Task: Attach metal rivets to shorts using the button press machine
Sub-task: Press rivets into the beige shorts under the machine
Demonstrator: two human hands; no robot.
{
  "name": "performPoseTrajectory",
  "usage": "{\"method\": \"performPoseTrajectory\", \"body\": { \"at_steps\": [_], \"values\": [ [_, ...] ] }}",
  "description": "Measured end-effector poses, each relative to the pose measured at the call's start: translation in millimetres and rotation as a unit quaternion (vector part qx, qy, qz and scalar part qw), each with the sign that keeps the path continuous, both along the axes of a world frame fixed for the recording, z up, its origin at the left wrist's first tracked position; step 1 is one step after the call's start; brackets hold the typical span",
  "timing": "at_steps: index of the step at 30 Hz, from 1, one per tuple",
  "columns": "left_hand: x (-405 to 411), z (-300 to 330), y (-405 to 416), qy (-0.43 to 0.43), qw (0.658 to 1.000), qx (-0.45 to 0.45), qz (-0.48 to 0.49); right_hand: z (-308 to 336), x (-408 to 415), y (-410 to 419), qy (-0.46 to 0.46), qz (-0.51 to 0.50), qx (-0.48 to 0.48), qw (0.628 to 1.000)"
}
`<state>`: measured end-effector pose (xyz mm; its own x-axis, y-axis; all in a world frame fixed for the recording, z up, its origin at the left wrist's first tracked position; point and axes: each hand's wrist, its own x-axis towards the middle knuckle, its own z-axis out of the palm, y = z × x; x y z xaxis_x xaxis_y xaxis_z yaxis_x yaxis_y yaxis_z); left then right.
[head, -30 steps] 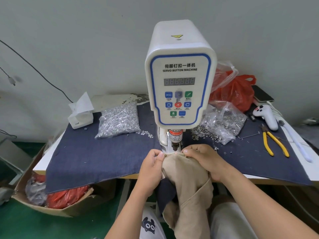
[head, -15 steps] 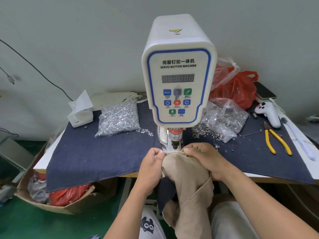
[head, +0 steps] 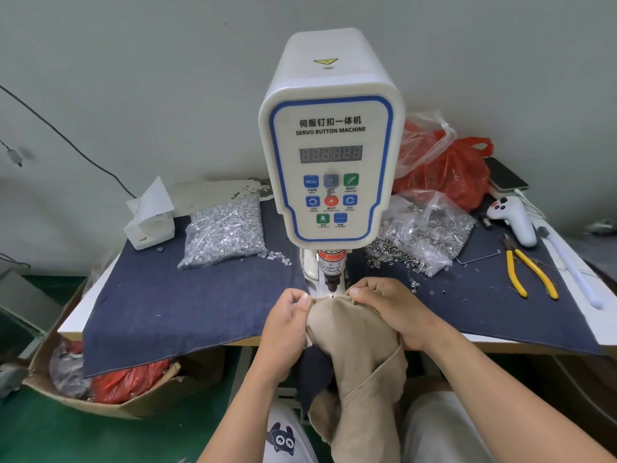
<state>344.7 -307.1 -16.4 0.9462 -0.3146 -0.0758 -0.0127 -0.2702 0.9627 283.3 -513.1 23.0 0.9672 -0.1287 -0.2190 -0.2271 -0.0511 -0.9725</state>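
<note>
I see both hands on the tan shorts (head: 354,332), top edge pulled taut right under the punch (head: 332,283) of the button machine (head: 330,155). Left hand (head: 288,324) pinches the cloth at its left corner, thumb on top; right hand (head: 390,309) is curled over the right side, gripping it. Small metal rivets (head: 331,295) sit on that edge betw. the thumbs. Rest of the shorts hangs off the table (head: 587,329) front. Bag of silver rivets (head: 223,230) on the blue cloth (head: 167,302), left of the machine; yellow pliers (head: 529,272) far right.
</note>
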Motion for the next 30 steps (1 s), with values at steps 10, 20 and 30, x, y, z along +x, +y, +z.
{"method": "performPoseTrajectory", "body": {
  "at_steps": [10, 20, 30],
  "values": [
    [-12, 15, 9, 0.091, 0.991, -0.1, -0.015, 14, -11, 3, 0.016, 0.037, 0.042, 0.998],
    [-55, 43, 22, 0.069, 0.98, -0.117, -0.146, 27, -56, 1, -0.042, 0.179, -0.226, 0.957],
    [-60, 55, 31, -0.059, 0.968, 0.086, -0.228, 54, -68, 9, -0.064, 0.153, -0.043, 0.985]
  ]
}}
